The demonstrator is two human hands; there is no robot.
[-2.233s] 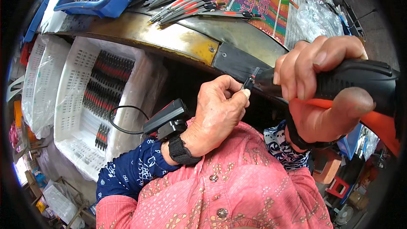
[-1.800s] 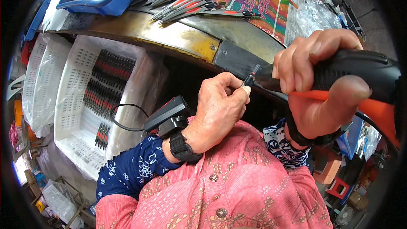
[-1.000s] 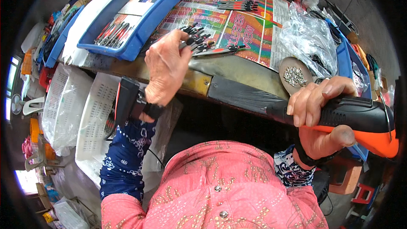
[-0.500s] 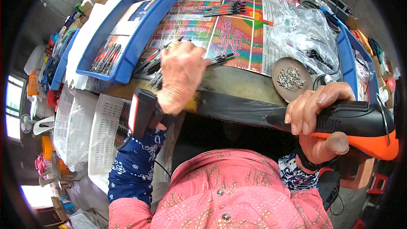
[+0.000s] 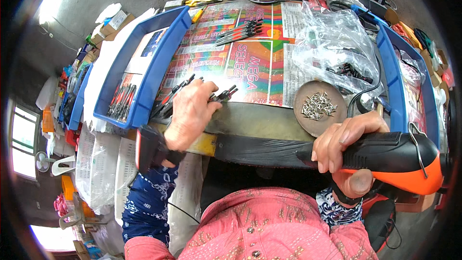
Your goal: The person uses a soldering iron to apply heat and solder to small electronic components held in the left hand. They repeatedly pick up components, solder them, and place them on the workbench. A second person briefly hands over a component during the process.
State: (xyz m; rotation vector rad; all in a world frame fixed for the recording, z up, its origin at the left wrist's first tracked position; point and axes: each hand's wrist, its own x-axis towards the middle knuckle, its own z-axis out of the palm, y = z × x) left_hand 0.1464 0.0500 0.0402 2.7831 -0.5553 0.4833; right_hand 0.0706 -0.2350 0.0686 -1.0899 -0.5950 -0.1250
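Note:
My left hand (image 5: 190,108) is closed, fingers curled down over a pile of slim black-and-red drawing compasses (image 5: 168,98) by the table's near edge. Several black compass ends (image 5: 224,94) poke out to the right of its fingers; the grip itself is partly hidden. In my right hand (image 5: 349,147) lies an orange-and-black electric screwdriver (image 5: 409,156), held sideways with its narrow black nose to the left. Just beyond that hand, a round brown dish (image 5: 305,97) holds many small silver screws (image 5: 318,106). A fanned row of compasses (image 5: 239,32) lies farther back on the table.
A long blue tray (image 5: 139,94) with more compasses flanks the left side. Clear plastic bags (image 5: 332,38) with dark parts lie right of centre, beside another blue tray (image 5: 392,72). The table carries a colourful printed sheet (image 5: 250,62). White crates (image 5: 125,163) stand below left.
The view has shifted slightly. My left hand has drawn a little nearer to me over the pile, and more compass ends now show beside its fingers. The right hand keeps its hold on the screwdriver.

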